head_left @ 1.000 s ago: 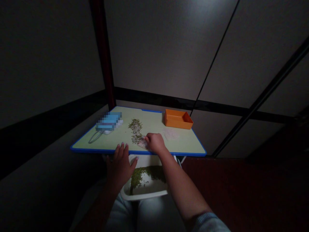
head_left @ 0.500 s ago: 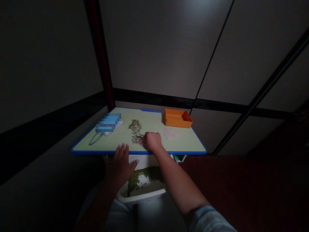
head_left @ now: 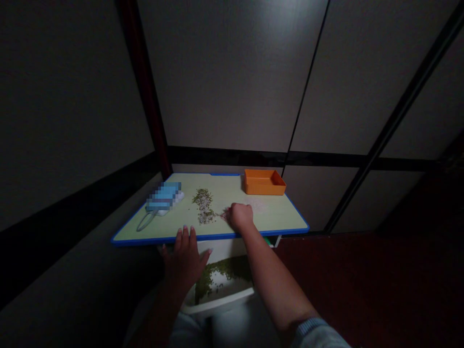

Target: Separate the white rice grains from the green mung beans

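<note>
A small pale-green table (head_left: 275,220) with a blue rim stands in front of me. A heap of mixed green and pale grains (head_left: 203,205) lies on it. My right hand (head_left: 239,216) rests on the table just right of the heap, fingers curled and pressing on a few grains. My left hand (head_left: 185,256) lies at the table's front edge, fingers stretched out, beside a white tub (head_left: 223,299) on my lap. The tub holds green grains (head_left: 213,275). A faint patch of pale grains (head_left: 258,204) lies right of my right hand.
An orange tray (head_left: 264,182) stands at the table's back right corner. A blurred blue-and-white object with a loop (head_left: 162,200) lies at the left. Dark wall panels rise behind the table, and a red-brown floor stretches to the right.
My right hand has slid to the right, away from the heap toward the pale patch, dragging a few grains. My left hand has stayed at the front edge. The view tilted slightly.
</note>
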`<state>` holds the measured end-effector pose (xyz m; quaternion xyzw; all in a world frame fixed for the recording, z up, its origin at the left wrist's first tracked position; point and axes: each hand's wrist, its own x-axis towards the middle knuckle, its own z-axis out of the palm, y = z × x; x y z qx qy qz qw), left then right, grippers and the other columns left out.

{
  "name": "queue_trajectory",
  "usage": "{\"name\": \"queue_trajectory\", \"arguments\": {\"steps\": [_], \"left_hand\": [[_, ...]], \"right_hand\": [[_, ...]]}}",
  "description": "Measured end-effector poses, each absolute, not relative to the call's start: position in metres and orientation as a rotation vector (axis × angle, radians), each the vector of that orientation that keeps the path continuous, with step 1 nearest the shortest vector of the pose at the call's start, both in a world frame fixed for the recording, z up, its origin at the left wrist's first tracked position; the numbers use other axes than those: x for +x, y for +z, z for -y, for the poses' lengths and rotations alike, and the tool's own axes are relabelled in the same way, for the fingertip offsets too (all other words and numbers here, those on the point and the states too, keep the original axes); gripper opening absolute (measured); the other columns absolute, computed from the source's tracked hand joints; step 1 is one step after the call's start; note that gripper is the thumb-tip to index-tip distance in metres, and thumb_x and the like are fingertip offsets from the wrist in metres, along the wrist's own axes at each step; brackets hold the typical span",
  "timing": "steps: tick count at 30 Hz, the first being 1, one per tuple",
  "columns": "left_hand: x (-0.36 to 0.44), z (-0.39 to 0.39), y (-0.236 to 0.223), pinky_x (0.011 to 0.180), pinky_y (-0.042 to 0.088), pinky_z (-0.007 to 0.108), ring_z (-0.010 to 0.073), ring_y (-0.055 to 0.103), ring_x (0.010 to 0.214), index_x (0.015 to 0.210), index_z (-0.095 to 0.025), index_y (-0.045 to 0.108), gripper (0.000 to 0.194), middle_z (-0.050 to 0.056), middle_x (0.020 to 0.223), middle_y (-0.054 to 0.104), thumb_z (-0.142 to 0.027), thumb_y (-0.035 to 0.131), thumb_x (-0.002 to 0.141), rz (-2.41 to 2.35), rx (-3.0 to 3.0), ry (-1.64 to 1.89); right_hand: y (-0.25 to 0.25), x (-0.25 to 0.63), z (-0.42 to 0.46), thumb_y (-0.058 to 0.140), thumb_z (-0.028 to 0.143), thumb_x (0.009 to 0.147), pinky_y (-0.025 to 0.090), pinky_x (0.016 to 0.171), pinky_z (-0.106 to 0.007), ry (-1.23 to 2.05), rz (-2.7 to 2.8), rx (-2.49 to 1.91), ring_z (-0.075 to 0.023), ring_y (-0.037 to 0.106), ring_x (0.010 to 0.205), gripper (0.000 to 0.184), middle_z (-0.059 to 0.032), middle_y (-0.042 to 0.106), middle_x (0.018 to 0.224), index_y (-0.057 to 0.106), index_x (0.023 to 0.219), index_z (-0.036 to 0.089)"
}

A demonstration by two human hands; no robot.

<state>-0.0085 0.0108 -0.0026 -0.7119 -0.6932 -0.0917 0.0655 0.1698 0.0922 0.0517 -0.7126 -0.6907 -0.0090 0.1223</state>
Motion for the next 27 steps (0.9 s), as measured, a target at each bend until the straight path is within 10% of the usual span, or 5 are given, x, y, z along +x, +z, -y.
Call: {"name": "queue_trajectory", "arguments": {"steps": [27], "left_hand": [[-0.009, -0.013, -0.007, 0.112, 0.027, 0.067, 0.0329, 0.02, 0.15, 0.148, -0.012, 0.025, 0.071, 0.017, 0.161, 0.025, -0.049, 0.033, 0.088, 2.126, -2.141, -0.3]], "right_hand": [[0.046, 0.16, -0.119, 0.043, 0.034, 0.097, 0.035, 0.089, -0.041, -0.259, 2.151, -1.938, -0.0242, 0.066, 0.098, 0.029, -0.0126, 0.073, 0.1, 0.067, 0.105, 0.019]]}}
